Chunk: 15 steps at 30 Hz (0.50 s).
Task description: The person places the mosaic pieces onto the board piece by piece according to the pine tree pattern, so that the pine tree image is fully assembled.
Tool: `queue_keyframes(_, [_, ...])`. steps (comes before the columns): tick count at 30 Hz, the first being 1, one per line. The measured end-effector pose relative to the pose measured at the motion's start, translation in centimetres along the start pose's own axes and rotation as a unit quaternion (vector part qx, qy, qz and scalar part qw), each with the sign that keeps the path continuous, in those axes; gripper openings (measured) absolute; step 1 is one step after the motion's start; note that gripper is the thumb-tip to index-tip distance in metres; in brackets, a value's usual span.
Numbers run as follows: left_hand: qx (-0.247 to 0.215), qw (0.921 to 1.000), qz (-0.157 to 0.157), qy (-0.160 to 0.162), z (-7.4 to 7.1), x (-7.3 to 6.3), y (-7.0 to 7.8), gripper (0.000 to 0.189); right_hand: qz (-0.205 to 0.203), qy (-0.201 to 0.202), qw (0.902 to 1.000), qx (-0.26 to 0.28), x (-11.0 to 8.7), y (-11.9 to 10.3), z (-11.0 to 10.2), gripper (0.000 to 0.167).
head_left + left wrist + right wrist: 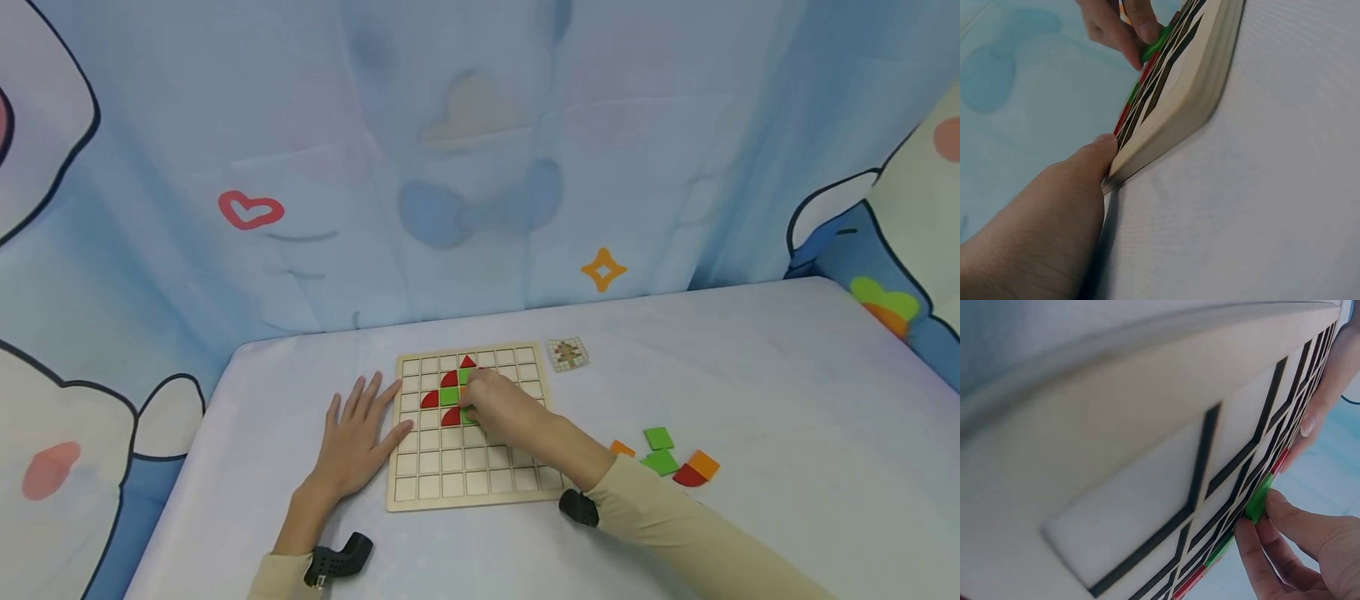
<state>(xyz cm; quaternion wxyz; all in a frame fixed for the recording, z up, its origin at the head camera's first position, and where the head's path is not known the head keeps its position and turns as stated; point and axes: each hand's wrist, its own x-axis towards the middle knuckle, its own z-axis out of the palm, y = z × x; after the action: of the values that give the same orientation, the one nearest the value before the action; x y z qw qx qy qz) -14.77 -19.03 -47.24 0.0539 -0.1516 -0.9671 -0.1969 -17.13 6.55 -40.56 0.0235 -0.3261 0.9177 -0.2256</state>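
Note:
A wooden grid board (480, 501) lies on the table with square recesses. Red quarter-round tiles (430, 400), a red triangle (467, 362) and green squares (448, 397) fill some cells in its upper middle. Over these cells my right hand (517, 417) pinches a green square tile (1259, 499) between thumb and fingertips, tilted at the board's surface. My left hand (360, 442) rests with fingers spread beside the board's left side, its thumb (1079, 172) touching the edge. Part of the pattern is hidden behind the right hand.
A small pattern card (567, 354) lies by the board's upper right corner. Loose tiles lie to the right: green squares (658, 438), an orange one (703, 464) and a red quarter-round (688, 477), near the right forearm. A printed blue curtain (480, 250) hangs behind the table.

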Motion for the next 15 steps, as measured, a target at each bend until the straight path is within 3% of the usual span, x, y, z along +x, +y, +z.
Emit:
queue_keyframes(8, [-0.003,1.0,-0.002,0.001,-0.2,0.0,-0.1,0.071,-0.01,0.005,0.9998,-0.016,0.1,-0.2,0.2,0.009])
queue_keyframes(15, [-0.008,0.9999,0.004,0.007,0.0,-0.1,-0.1,0.072,-0.018,-0.013,0.9985,0.051,-0.8,1.1,-0.9,0.011])
